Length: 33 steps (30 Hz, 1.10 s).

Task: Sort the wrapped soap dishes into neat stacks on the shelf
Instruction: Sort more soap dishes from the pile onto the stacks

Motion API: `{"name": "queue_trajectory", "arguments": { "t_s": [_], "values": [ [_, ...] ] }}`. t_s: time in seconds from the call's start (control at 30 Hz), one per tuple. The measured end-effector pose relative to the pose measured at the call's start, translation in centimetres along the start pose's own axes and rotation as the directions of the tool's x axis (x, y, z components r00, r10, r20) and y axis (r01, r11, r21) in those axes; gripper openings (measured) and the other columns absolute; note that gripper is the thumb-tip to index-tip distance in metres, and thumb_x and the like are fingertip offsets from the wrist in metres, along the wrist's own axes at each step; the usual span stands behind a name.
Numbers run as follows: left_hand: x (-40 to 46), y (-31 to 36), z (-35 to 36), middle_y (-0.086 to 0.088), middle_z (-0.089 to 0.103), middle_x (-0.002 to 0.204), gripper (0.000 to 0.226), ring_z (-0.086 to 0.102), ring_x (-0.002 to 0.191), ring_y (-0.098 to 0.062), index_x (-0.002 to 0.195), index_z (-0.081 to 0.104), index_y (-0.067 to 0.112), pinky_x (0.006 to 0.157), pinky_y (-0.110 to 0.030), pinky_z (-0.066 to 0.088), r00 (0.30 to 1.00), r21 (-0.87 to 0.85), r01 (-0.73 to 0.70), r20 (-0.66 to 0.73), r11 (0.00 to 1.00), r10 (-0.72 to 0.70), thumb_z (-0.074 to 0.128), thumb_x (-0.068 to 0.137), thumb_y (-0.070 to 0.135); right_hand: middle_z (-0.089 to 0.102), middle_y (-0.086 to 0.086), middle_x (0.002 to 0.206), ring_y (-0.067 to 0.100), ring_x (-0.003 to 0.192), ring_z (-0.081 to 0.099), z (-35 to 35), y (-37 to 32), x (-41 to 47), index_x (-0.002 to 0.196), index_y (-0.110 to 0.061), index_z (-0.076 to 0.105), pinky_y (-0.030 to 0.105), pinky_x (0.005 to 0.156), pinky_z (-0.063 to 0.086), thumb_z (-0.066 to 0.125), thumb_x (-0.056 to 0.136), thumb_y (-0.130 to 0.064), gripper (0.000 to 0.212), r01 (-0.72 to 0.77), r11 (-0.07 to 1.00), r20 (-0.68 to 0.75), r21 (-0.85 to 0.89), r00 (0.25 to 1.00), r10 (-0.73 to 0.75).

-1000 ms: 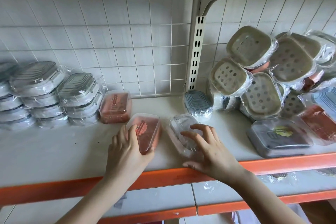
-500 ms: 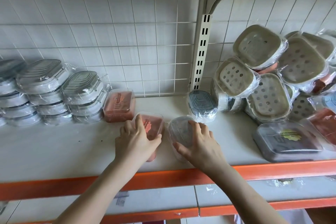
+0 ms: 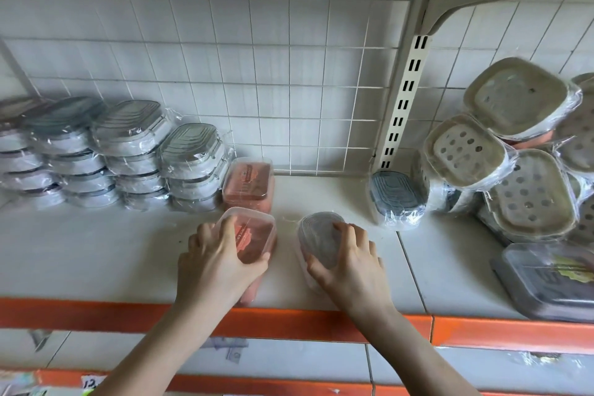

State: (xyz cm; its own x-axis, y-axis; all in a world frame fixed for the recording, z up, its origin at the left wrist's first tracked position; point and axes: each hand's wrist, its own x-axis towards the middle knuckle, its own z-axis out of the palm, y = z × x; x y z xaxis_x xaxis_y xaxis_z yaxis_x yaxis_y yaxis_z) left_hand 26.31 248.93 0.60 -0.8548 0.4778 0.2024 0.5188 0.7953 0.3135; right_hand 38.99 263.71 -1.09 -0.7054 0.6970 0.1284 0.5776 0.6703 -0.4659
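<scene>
My left hand (image 3: 215,262) grips a pink soap dish with a clear lid (image 3: 255,235) on the white shelf (image 3: 96,254), fingers over its top and thumb on its right side. Just behind it stands a second pink dish (image 3: 249,183). My right hand (image 3: 348,262) grips a clear oval wrapped soap dish (image 3: 318,239) tilted on its edge, fingers on top, thumb at its near end. Neat stacks of grey wrapped dishes (image 3: 135,157) fill the shelf's left side.
A loose pile of beige perforated wrapped dishes (image 3: 501,164) leans at the right, with a grey-blue dish (image 3: 397,199) on edge by the upright post (image 3: 405,100). A dark boxed dish (image 3: 549,280) lies at front right. An orange rail (image 3: 80,313) edges the shelf front.
Both hands closed around their dishes. The left hand slid the pink dish back toward the other pink one; the right hand tipped the clear oval dish up and drew it left.
</scene>
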Motion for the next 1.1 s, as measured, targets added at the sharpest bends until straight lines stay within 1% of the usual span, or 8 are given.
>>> {"name": "queue_trajectory", "arguments": {
  "t_s": [0.1,0.23,0.4,0.53,0.7,0.8,0.93,1.1],
  "values": [
    [0.4,-1.6,-0.5,-0.01,0.047,0.11,0.077,0.049,0.106,-0.034,0.128,0.045,0.023,0.083,-0.041,0.046,1.0,0.005,0.002,-0.01,1.0,-0.002,0.066,0.065,0.062,0.04,-0.001,0.135,0.026,0.119,0.044,0.9,-1.7,0.2,0.138,-0.025,0.032,0.04,0.093,0.042,0.028,0.064,-0.074,0.088,-0.011,1.0,-0.018,-0.018,1.0,0.01],
    [1.0,-3.4,-0.9,-0.008,0.049,0.113,0.084,0.05,0.107,-0.033,0.132,0.043,0.027,0.083,-0.042,0.046,1.0,-0.01,-0.011,-0.01,1.0,0.011,0.052,0.061,0.07,0.04,0.001,0.135,0.027,0.12,0.043,2.3,-3.1,0.2,0.139,-0.022,0.034,0.041,0.094,0.041,0.05,0.078,-0.063,0.075,-0.016,0.999,-0.053,-0.031,0.999,0.015],
    [1.4,-4.8,-0.9,-0.004,0.049,0.119,0.091,0.048,0.112,-0.029,0.134,0.04,0.031,0.085,-0.04,0.046,0.999,-0.029,-0.045,0.012,0.999,0.045,0.031,0.055,0.076,0.05,0.008,0.129,0.033,0.115,0.049,2.8,-3.7,0.0,0.131,-0.016,0.047,0.044,0.086,0.047,0.032,0.074,-0.07,0.08,-0.035,0.995,-0.104,-0.092,0.994,0.025],
    [1.7,-5.9,-1.1,-0.003,0.048,0.122,0.094,0.046,0.115,-0.027,0.134,0.038,0.03,0.087,-0.04,0.045,0.993,-0.075,-0.105,0.051,0.992,0.109,0.017,0.058,0.08,0.057,0.016,0.123,0.037,0.11,0.053,2.6,-4.8,-0.2,0.109,-0.011,0.059,0.045,0.089,0.049,0.047,0.081,-0.054,0.053,0.048,0.983,-0.272,-0.18,0.957,-0.096],
    [2.8,-8.6,-1.3,-0.007,0.051,0.132,0.073,0.047,0.122,-0.025,0.135,0.04,0.016,0.097,-0.034,0.039,0.983,-0.423,-0.059,0.132,0.904,0.125,0.056,0.078,0.06,0.056,0.006,0.116,0.029,0.104,0.056,3.0,-8.6,-0.8,0.114,-0.011,0.057,0.03,0.089,0.042,0.043,0.09,-0.035,0.037,0.363,0.929,-0.218,0.074,0.915,-0.341],
    [2.8,-10.4,-1.6,0.001,0.05,0.134,0.056,0.047,0.12,-0.011,0.134,0.041,0.017,0.094,-0.019,0.034,0.964,-0.522,-0.112,0.147,0.845,0.219,0.061,0.086,0.036,0.052,0.005,0.117,0.026,0.108,0.053,4.4,-10.2,-1.2,0.121,-0.011,0.052,0.025,0.092,0.038,0.043,0.089,-0.051,0.052,0.384,0.91,-0.07,0.156,0.923,-0.378],
    [2.7,-12.9,-2.2,0.018,0.038,0.14,0.071,0.037,0.126,0.006,0.142,0.031,0.027,0.105,-0.017,0.031,0.888,-0.621,-0.154,0.254,0.769,0.383,0.056,0.081,0.05,0.045,0.01,0.126,0.023,0.12,0.044,6.7,-11.3,-1.9,0.136,-0.005,0.038,0.025,0.103,0.032,0.037,0.081,-0.077,0.091,0.32,0.913,-0.021,0.253,0.945,-0.325],
    [2.3,-14.3,-1.9,0.028,0.043,0.126,0.078,0.041,0.113,0.021,0.129,0.024,0.05,0.088,0.003,0.03,0.857,-0.672,-0.174,0.257,0.72,0.447,0.075,0.071,0.039,0.027,0.009,0.149,0.02,0.139,0.03,8.5,-11.4,-2.3,0.147,-0.004,0.017,0.021,0.111,0.027,0.069,0.068,-0.058,0.109,0.266,0.925,0.008,0.27,0.96,-0.279]
  ]
}}
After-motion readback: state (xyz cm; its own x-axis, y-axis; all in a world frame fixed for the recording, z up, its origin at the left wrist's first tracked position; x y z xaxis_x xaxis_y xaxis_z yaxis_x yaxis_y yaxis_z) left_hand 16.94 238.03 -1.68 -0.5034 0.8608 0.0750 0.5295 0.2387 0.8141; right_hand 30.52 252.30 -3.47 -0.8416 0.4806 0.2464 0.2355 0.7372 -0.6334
